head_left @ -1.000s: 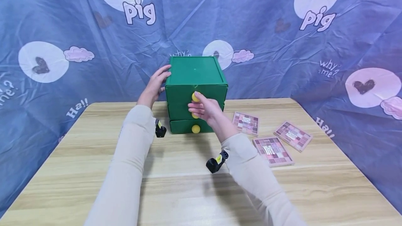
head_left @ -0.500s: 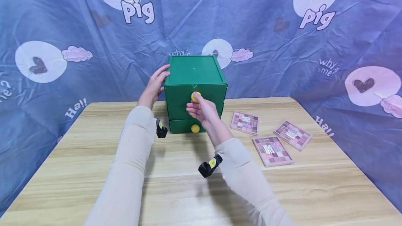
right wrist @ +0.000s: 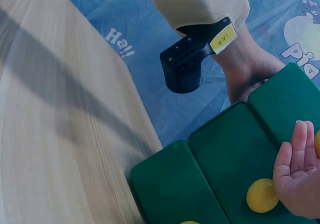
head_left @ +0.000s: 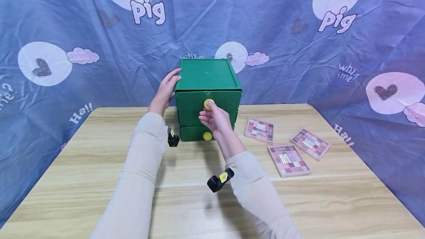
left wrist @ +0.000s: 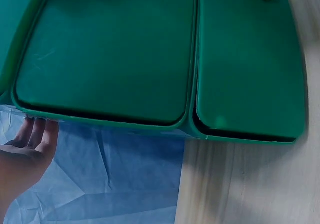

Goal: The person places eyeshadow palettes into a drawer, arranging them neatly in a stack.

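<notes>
A green drawer cabinet [head_left: 206, 73] stands at the far side of the table, with yellow ball knobs on its drawer fronts. My left hand [head_left: 165, 90] rests against its left side, fingers extended; the left wrist view shows the fingertips [left wrist: 49, 134] at the side wall. With thumb and fingers my right hand [head_left: 220, 121] pinches the knob [head_left: 206, 106] of the top drawer [head_left: 188, 105]. A thin dark gap shows above that drawer's front. The middle drawer's knob [right wrist: 262, 195] is hidden behind my right hand in the head view. Below it sits the bottom knob [head_left: 207, 136].
Three pink makeup palettes lie on the wooden table [head_left: 99, 180] right of the cabinet: one near it [head_left: 260, 130], one farther right [head_left: 310, 143], one closer to me [head_left: 289, 160]. A blue printed cloth [head_left: 282, 6] hangs behind and beside the table.
The top drawer's front has come slightly forward, and the gap above it is more visible. My right wrist has swung a little left and lower; my left hand stays at the cabinet's side.
</notes>
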Available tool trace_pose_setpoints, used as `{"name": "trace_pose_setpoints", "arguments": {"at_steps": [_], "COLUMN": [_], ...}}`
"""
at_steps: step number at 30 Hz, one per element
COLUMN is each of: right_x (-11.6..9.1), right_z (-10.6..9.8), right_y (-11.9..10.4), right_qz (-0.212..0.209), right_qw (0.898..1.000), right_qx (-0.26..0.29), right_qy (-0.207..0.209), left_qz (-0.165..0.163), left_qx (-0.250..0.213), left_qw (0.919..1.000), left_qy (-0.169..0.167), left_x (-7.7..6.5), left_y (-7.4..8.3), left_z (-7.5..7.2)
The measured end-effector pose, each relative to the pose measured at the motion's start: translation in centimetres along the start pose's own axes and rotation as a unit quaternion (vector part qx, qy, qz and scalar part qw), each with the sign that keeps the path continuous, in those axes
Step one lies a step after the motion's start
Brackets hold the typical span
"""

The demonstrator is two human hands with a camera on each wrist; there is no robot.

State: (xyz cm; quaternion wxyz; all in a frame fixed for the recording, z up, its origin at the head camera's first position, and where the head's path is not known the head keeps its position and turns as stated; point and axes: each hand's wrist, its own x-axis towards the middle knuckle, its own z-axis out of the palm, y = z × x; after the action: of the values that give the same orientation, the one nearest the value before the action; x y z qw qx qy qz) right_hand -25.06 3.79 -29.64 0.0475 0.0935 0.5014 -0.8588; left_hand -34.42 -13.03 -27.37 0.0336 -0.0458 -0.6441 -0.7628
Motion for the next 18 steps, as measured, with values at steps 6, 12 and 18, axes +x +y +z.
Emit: {"name": "trace_pose_setpoints", "arguments": {"at_steps": [6,12,18], "right_x": [-0.6,-1.2,-1.8], "right_z": [-0.2,-0.3,-0.5], "right_y": [0.1,0.4,0.6], "right_qz": [-0.003,-0.008,-0.016], "right_qw": [1.0,1.0,0.999], "right_qx": [0.017,0.025,0.037], "right_qy": [0.004,-0.003,-0.009], "left_qz": [0.002,0.002,0.003], "left_qx": [0.004,-0.004,-0.006], "left_qw": [1.0,1.0,0.9999], "left_qy": [0.002,0.007,0.009], "left_x": [0.0,0.2,0.1], "left_y": [-0.1,-0.1,-0.1], "left_z": [0.1,0.1,0.2]}}
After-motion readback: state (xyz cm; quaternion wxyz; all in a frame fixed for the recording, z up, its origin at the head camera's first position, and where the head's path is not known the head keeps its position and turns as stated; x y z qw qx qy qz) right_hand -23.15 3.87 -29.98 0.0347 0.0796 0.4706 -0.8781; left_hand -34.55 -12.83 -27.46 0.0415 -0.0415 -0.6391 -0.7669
